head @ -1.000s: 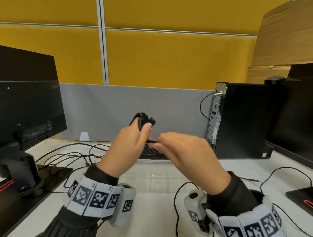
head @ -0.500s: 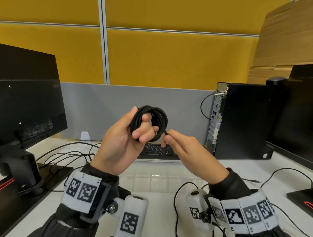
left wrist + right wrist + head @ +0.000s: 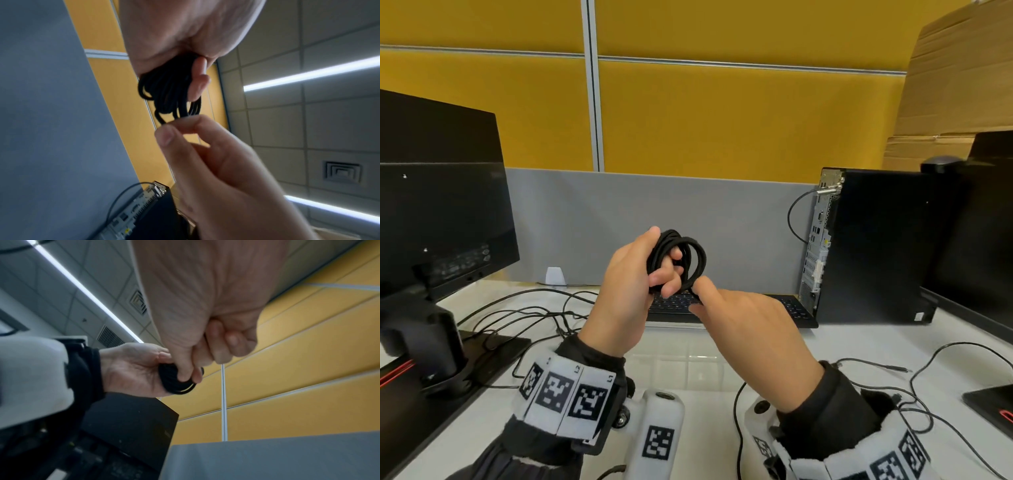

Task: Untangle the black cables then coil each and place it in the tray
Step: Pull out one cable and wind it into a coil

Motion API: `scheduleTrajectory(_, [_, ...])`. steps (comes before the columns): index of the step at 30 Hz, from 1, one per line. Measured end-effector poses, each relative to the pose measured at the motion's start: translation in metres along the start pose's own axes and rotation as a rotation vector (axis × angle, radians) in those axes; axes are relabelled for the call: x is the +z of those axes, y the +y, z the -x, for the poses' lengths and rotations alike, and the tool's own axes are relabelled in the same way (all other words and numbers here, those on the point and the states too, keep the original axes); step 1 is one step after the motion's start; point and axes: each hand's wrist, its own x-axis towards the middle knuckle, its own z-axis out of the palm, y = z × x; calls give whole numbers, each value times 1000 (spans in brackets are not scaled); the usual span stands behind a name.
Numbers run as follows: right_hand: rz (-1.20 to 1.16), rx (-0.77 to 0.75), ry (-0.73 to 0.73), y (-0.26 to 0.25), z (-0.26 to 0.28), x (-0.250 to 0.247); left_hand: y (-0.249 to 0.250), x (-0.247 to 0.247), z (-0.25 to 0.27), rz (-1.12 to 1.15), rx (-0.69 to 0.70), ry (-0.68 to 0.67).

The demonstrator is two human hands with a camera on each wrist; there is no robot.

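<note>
A black cable (image 3: 693, 251) wound into a small coil of several loops is held up above the desk. My left hand (image 3: 664, 263) grips the coil, thumb on its far side and fingers curled through its middle. My right hand (image 3: 698, 294) pinches the coil's lower edge between thumb and forefinger. The left wrist view shows the coil (image 3: 168, 91) under my left hand's fingers (image 3: 198, 81), with the right hand's thumb (image 3: 166, 134) at its bottom loops. In the right wrist view the coil (image 3: 171, 382) lies against my left palm. A pale clear tray (image 3: 678, 363) seems to lie on the desk below.
Loose black cables run over the white desk at the left (image 3: 534, 313) and at the right (image 3: 893, 369). A keyboard (image 3: 787, 308) lies behind my hands. A black PC tower (image 3: 876, 246) stands at the right, with monitors at the left (image 3: 441, 212) and far right (image 3: 989, 222).
My left hand has turned so that the coil's loops face me. My right hand has slid from the coil's side down to its lower edge. Both hands have sunk a little.
</note>
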Motion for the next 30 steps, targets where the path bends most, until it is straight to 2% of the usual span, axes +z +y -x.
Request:
scheduleTrajectory(4, [118, -138, 82, 5, 6, 4, -3, -2, -4, -241, -34, 9])
scheduleTrajectory(7, [104, -225, 125, 2, 7, 5, -6, -4, -3, -447, -16, 23])
scheduleTrajectory(10, [-2, -255, 145, 1, 3, 10, -7, -7, -1, -594, 28, 21])
scheduleTrajectory(12, [-175, -247, 117, 4, 2, 13, -8, -8, -1, -659, 15, -18])
scheduleTrajectory(14, [-355, -230, 72, 9, 2, 18, -8, -8, -2, -626, -42, -101])
scheduleTrajectory(17, [-587, -204, 73, 18, 1, 28, -4, -8, -2, -331, -179, -320])
scheduleTrajectory(18, [-636, -196, 79, 21, 1, 31, -2, -10, -2, -266, -192, -381])
scheduleTrajectory(20, [-694, -165, 65, 26, 0, 33, -1, -13, -1, -274, -163, -434])
scheduleTrajectory(22, [-715, -123, 61, 27, 0, 35, -3, -12, 0, -326, -119, -383])
scheduleTrajectory(24, [-759, -74, 64, 27, 0, 36, -7, -9, 0, -377, -79, -270])
scheduleTrajectory(28, [-852, -5, 109, 23, -1, 34, -17, 2, 4, -635, 97, -95])
scheduleTrajectory(30, [-888, 21, 129, 21, 0, 32, -15, 7, 7, -671, 154, -49])
